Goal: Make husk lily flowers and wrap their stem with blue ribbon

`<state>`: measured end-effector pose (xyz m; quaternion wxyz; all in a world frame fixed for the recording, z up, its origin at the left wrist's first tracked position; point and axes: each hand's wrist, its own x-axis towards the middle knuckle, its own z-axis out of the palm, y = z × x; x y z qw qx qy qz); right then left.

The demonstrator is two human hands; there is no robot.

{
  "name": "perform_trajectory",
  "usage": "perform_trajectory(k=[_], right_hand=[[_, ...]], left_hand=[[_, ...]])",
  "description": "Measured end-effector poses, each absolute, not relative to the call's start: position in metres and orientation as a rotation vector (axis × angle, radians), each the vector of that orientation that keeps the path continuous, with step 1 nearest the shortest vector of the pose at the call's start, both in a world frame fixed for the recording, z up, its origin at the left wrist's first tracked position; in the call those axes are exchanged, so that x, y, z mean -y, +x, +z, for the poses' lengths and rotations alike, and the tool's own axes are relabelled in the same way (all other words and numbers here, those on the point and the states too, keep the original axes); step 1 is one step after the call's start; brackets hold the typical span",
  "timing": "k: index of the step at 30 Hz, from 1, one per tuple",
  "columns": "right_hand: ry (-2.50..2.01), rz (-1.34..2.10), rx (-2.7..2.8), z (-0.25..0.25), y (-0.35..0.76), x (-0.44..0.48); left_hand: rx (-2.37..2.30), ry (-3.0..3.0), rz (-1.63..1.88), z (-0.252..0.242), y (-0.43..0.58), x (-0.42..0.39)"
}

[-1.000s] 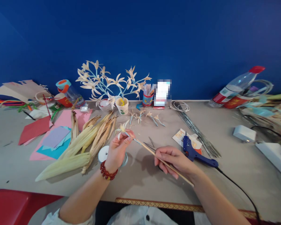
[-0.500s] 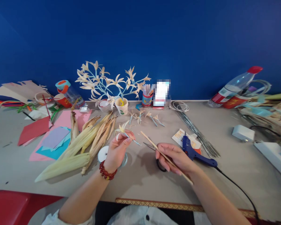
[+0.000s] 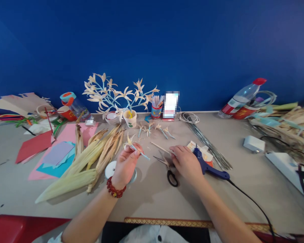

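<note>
My left hand pinches a small cream husk flower by its pale blue stem, held just above the table. My right hand lies knuckles up on the table, fingers curled over a thin wooden stick whose tip points up and left. Open scissors with black handles lie just left of that hand. A blue glue gun rests at its right side, its black cord running toward the near right edge.
Dried corn husks and coloured paper lie left. A tape roll sits under my left wrist. Behind stand a cup of husk flowers, loose small flowers, a bundle of wires, a bottle and a power strip.
My right hand has moved forward and down to the table with the stick, which now shows only ahead of the fingers. The left hand has stayed put with the flower. The view has tilted.
</note>
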<state>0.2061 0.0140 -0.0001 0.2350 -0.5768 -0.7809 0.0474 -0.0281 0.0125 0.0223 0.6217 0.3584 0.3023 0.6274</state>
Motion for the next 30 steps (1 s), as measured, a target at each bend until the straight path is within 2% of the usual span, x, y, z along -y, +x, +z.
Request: perform_trajectory(k=[3,7,11,21,24,30], right_hand=[[-1.305,0.183,2.016,0.014,0.196,-0.007],[-1.040,0.445,2.022,0.042,0.177,0.012],[-1.057,0.504,2.093,0.056,0.160,0.022],[-1.112,0.499,1.888,0.042,0.135,0.011],[-1.067,0.649,1.836,0.039,0.135,0.011],[-1.036,1.171,1.574,0.036,0.137,0.009]], left_hand=[[-0.686,0.814,1.462,0.020,-0.027,-0.012],[-0.696,0.838,1.467,0.018,-0.026,-0.010],[-0.728,0.848,1.456,0.022,-0.024,-0.006],[-0.732,0.801,1.450,0.020,-0.022,-0.003],[-0.753,0.810,1.452,0.019,-0.023,-0.004],[-0.789,0.865,1.435,0.014,-0.023,-0.005]])
